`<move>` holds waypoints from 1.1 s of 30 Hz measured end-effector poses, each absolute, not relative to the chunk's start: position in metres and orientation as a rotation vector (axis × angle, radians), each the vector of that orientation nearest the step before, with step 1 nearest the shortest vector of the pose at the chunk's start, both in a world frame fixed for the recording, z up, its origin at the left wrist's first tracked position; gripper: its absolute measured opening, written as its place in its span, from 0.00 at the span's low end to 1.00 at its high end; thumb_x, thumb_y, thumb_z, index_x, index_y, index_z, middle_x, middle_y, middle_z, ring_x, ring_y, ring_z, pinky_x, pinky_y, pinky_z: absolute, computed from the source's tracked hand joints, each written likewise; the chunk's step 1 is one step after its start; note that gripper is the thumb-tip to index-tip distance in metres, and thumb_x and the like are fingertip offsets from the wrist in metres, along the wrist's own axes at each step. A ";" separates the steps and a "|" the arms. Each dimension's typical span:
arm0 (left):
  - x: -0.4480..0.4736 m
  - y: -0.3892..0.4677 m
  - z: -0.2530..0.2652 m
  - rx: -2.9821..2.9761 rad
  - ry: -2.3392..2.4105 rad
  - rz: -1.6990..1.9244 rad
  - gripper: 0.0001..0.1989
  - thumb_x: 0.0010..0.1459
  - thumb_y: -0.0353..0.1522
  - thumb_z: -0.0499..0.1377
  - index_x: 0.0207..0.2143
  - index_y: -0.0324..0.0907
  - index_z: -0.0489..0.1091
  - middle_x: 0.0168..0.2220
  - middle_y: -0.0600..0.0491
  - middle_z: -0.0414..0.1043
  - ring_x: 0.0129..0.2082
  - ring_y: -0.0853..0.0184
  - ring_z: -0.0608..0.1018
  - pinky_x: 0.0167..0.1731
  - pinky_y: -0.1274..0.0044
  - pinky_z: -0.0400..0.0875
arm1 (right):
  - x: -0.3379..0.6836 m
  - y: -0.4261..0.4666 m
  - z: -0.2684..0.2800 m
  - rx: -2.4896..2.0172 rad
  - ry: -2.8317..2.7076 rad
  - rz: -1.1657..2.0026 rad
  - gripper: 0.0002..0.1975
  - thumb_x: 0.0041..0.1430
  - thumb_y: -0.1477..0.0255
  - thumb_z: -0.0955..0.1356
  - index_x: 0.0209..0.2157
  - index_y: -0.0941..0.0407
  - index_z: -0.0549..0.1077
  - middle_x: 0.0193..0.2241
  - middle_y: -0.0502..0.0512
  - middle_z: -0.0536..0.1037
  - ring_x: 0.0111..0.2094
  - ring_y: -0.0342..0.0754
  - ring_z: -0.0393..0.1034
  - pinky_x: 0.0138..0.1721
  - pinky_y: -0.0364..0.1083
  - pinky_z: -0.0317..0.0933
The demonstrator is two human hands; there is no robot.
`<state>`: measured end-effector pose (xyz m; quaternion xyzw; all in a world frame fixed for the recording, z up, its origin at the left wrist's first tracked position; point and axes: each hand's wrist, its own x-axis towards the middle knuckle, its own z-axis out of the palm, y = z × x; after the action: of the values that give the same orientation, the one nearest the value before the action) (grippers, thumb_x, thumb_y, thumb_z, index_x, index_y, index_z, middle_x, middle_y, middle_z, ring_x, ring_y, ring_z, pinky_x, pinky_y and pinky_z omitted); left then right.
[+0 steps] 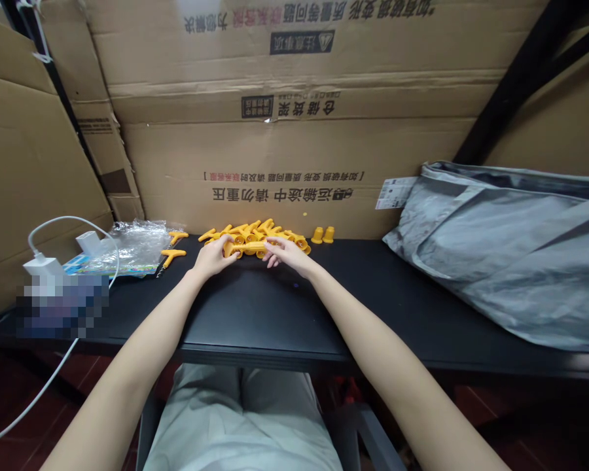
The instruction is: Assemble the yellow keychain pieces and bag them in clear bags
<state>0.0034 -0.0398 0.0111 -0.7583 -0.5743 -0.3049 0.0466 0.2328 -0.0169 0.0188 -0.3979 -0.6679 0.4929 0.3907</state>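
Between my hands, a yellow plastic corkscrew [253, 248] lies sideways, its flared cup toward the left and its handle end toward the right. The fingers of my left hand [213, 257] are closed around the cup end. My right hand [288, 255] pinches the other end, its lower fingers loosely curled. Right behind them is a pile of yellow T-shaped handles and cups [267, 227], partly covered by my hands. Two loose T-handles [173, 257] lie left of the pile, the nearer one with a metal spiral showing. Two yellow cups [317, 235] stand upright to the right.
A black table [269, 320] is backed by a large cardboard sheet [294, 147]. Clear plastic bags [135, 245], a white charger [44, 271] with its cable and a pixelated object are at left. A grey bag [500, 255] fills the right side.
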 end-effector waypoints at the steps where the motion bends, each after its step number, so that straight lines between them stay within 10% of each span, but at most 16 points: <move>1: 0.003 -0.040 0.011 -2.315 -1.757 -0.931 0.17 0.55 0.41 0.59 0.45 0.44 0.66 0.36 0.53 0.76 0.35 0.64 0.78 0.30 0.77 0.65 | 0.234 -0.017 0.019 -0.978 -1.710 1.269 0.18 0.61 0.70 0.68 0.51 0.59 0.65 0.24 0.50 0.78 0.21 0.41 0.73 0.23 0.39 0.65; 33: 0.005 -0.040 0.010 -2.324 -1.806 -0.922 0.16 0.53 0.42 0.60 0.43 0.46 0.67 0.34 0.54 0.76 0.33 0.65 0.77 0.30 0.77 0.65 | 0.230 -0.013 0.011 -1.031 -1.641 1.295 0.11 0.60 0.65 0.68 0.33 0.59 0.70 0.21 0.52 0.77 0.18 0.40 0.71 0.19 0.36 0.62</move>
<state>0.0052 -0.0404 0.0103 -0.7532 -0.5852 -0.2989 0.0286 0.2302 -0.0127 0.0110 -0.4066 -0.6470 0.5105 0.3944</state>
